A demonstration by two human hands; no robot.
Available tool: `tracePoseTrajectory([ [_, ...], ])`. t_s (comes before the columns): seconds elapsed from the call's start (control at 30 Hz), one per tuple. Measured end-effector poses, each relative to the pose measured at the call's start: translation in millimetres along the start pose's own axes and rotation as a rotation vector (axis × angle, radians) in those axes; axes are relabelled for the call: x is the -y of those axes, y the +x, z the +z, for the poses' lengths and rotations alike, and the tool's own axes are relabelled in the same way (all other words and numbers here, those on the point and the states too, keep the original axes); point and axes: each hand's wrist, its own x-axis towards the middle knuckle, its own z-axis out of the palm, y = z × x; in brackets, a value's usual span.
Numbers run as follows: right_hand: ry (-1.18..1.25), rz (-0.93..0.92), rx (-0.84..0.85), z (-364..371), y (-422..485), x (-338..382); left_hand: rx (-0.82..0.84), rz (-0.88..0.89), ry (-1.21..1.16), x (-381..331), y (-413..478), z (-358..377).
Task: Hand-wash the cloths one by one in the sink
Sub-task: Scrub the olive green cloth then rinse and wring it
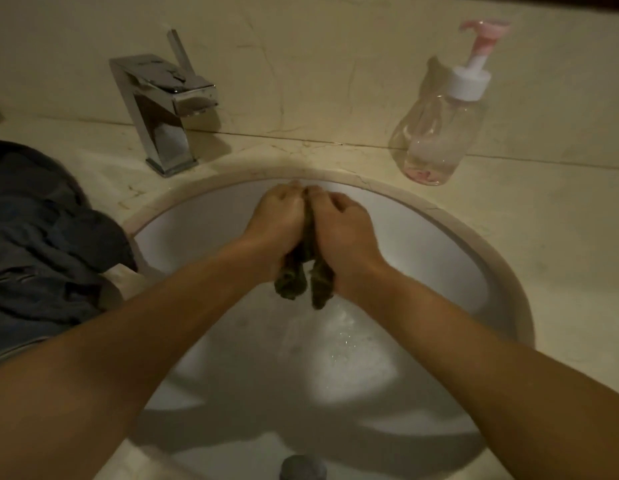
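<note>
Fingers (335, 202): both sets curled tight round the dark green cloth (290, 278), with the left hand (278, 223) and right hand (344, 230) pressed side by side.
Hidden: fingertips are tucked under, and most of the cloth is buried between the palms.
Cloth position: bunched, with two wet ends poking out by the wrists, held over the sink (439, 258).
Waiting cloths: dark pile (41, 237) on the counter, left of the sink.

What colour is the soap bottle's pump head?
The pump head is pink; head view shows it.
</note>
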Motion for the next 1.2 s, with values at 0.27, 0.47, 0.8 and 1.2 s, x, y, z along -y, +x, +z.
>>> tracePoseTrajectory([
  [0.27, 0.045, 0.084, 0.066, -2, -2, -1, -0.072, 0.039, 0.283, 4, 10, 3],
  [0.47, 0.055, 0.113, -0.032, -15, 15, 8, 0.050, 0.095, 0.228, 6, -5, 14],
  [0.8, -0.104, 0.060, 0.045, 1, 1, 2, -0.078, 0.055, 0.139, 9, 5, 0],
  [1.2, -0.285, 0.309, 0.266, -12, -3, 11, 0.113, 0.096, 0.732, 23, 28, -16],
])
